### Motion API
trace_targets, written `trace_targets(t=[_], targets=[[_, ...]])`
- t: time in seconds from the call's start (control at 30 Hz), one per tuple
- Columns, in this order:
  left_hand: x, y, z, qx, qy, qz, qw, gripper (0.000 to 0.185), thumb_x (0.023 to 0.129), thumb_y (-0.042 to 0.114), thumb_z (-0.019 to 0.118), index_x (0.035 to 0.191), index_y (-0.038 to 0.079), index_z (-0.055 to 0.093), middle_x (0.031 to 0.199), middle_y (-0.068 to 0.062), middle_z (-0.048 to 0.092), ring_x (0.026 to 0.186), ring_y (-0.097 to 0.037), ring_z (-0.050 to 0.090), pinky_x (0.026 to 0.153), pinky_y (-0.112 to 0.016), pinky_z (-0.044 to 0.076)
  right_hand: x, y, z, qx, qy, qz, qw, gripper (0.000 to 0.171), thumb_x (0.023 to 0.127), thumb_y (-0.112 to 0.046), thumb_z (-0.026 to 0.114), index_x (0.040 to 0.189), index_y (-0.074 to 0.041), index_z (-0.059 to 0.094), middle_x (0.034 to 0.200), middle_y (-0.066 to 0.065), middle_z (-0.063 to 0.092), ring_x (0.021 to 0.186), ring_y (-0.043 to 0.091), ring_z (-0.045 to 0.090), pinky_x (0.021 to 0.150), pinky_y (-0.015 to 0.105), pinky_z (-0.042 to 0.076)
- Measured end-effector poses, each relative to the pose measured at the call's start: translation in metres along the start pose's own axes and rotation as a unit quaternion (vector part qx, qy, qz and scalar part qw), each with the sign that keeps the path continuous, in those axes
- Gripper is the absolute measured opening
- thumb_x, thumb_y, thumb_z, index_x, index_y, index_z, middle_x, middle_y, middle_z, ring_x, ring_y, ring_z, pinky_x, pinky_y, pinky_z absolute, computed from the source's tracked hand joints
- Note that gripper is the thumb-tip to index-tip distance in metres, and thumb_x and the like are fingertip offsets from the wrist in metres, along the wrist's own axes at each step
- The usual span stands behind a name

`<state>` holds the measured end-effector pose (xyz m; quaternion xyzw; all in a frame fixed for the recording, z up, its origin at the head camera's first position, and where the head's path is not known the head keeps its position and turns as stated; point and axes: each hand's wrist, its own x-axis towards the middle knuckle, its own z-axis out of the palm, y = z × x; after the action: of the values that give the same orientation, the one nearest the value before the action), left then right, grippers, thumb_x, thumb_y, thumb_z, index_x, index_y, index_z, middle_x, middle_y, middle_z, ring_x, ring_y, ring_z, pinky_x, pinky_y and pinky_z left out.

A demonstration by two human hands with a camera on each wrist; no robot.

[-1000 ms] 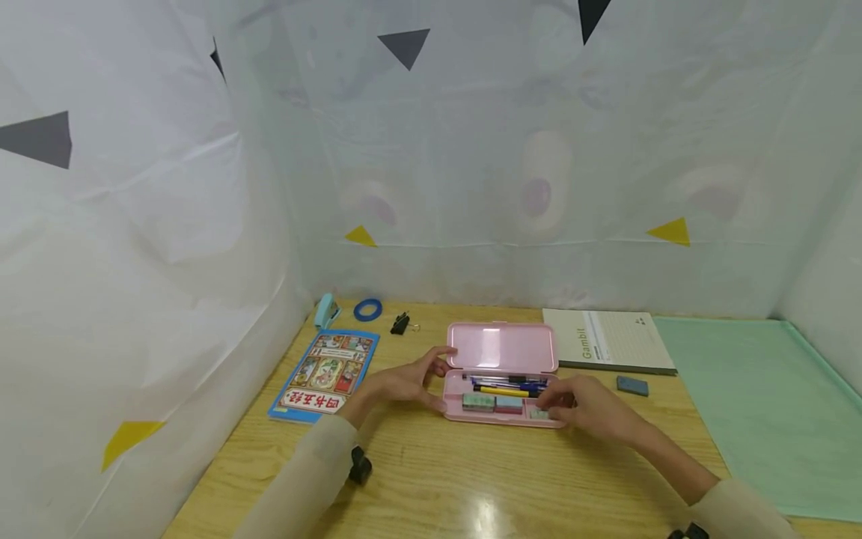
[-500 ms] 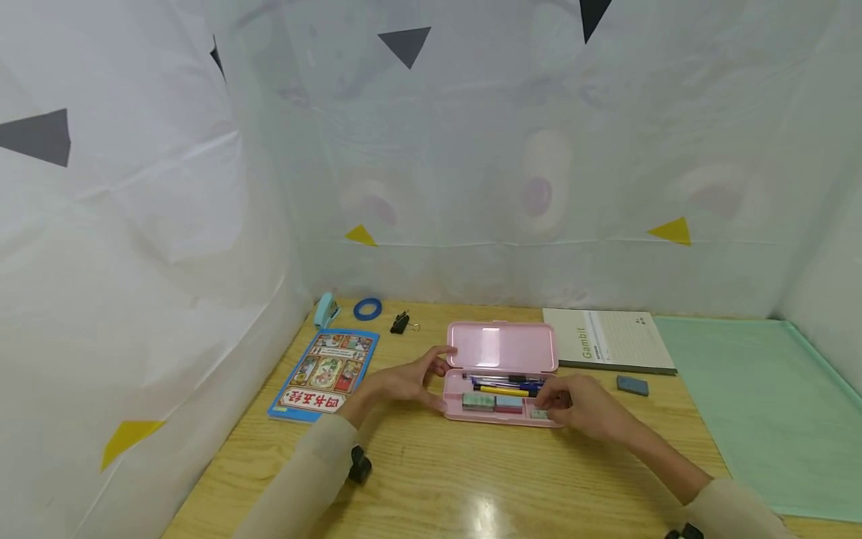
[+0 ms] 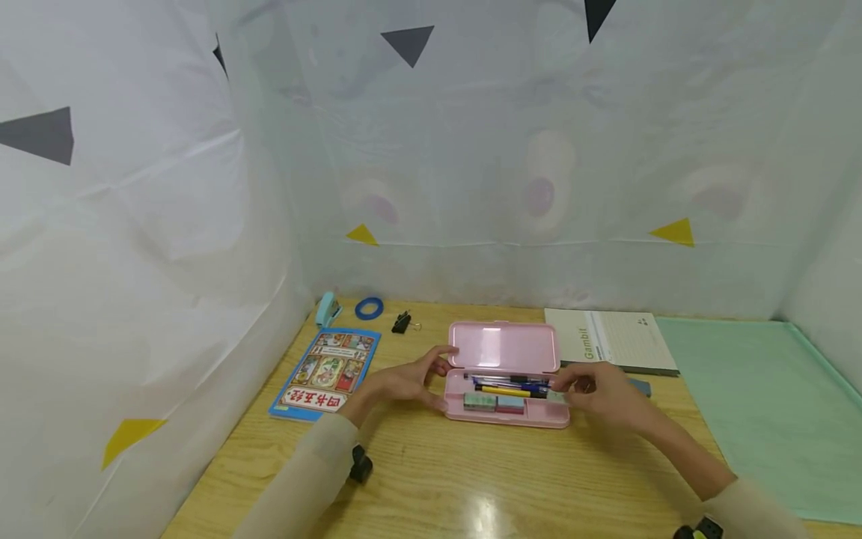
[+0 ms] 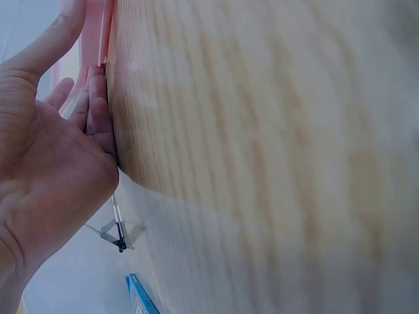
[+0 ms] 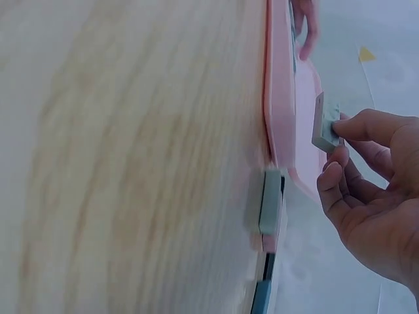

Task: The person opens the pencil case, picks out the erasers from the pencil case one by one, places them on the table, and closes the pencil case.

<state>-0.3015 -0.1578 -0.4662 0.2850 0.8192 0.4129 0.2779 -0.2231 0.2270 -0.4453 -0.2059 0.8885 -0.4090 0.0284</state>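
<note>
The right hand (image 3: 606, 393) pinches a small grey-green eraser (image 5: 325, 124) between thumb and fingertips, holding it just above the right end of the open pink pencil case (image 3: 506, 408); the other fingers curl loosely beneath. The left hand (image 3: 404, 383) rests against the left end of the case, fingers fairly straight, the thumb up along the edge of the raised lid (image 3: 503, 346) and the fingertips pressed on the tray's side, as the left wrist view shows close up.

The case lies near the middle of the tabletop (image 3: 471, 486), its lid folded back towards the far edge. Inside the tray, pens (image 3: 512, 385) lie lengthwise along the back, a yellow one among darker ones, and in front of them sit two more erasers side by side, a green one (image 3: 480, 402) and a pink one (image 3: 510, 404).

Just behind the right hand a blue-grey eraser (image 3: 643, 387) lies on the wood, partly hidden. Beyond it, towards the far edge, lies a notebook (image 3: 616, 338) marked Gambit, touching the case's lid corner or very near it. A green mat (image 3: 754, 404) covers the right side of the tabletop. Towards the left edge lies a picture book (image 3: 326, 370) with a blue border; beyond it, near the far left corner, are a light-blue stapler (image 3: 328, 308), a ring of blue tape (image 3: 369, 308) and a black binder clip (image 3: 402, 323). White sheeting with grey and yellow triangles stands around the table.
</note>
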Motion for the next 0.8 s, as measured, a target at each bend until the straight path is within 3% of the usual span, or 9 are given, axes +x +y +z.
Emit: trace_targets(t=[0.17,0.33,0.53,0.8], targets=[[0.001,0.001,0.000,0.000,-0.001,0.002,1.0000,0.103,0.087,0.017,0.087,0.163,0.026,0.018,0.138,-0.005,0.046,0.131,-0.020,0.042,0.118,-0.045,0.031,-0.010,0.010,-0.019,-0.025,0.020,0.011,0.999,0.013,0.095,-0.006,0.072,0.101,-0.017,0.077,0.098,-0.003,0.072,0.080,0.008,0.059,0.070,0.027,0.051],[0.004,0.001,-0.001,0.001,-0.001,0.006,1.0000,0.102,0.087,0.017,0.087,0.163,0.027,0.019,0.138,-0.005,0.046,0.130,-0.020,0.043,0.118,-0.045,0.031,-0.022,0.027,-0.040,-0.028,0.031,0.024,0.999,0.012,0.097,-0.009,0.071,0.104,-0.017,0.077,0.101,-0.001,0.072,0.081,0.009,0.062,0.069,0.029,0.053],[0.003,0.002,0.001,0.000,0.001,-0.006,1.0000,0.102,0.086,0.017,0.087,0.163,0.027,0.020,0.137,-0.005,0.047,0.130,-0.021,0.043,0.118,-0.046,0.030,-0.037,0.048,-0.059,-0.035,0.025,0.051,0.998,0.010,0.099,-0.012,0.071,0.107,-0.015,0.075,0.106,0.003,0.071,0.086,0.008,0.064,0.073,0.029,0.055],[-0.001,0.002,0.002,-0.009,0.003,-0.010,0.9999,0.102,0.087,0.017,0.086,0.163,0.028,0.019,0.139,-0.006,0.045,0.132,-0.022,0.041,0.119,-0.047,0.028,-0.048,0.065,-0.073,-0.037,-0.008,0.046,0.998,0.010,0.098,-0.012,0.070,0.107,-0.011,0.075,0.102,0.002,0.072,0.079,0.007,0.063,0.067,0.028,0.053]])
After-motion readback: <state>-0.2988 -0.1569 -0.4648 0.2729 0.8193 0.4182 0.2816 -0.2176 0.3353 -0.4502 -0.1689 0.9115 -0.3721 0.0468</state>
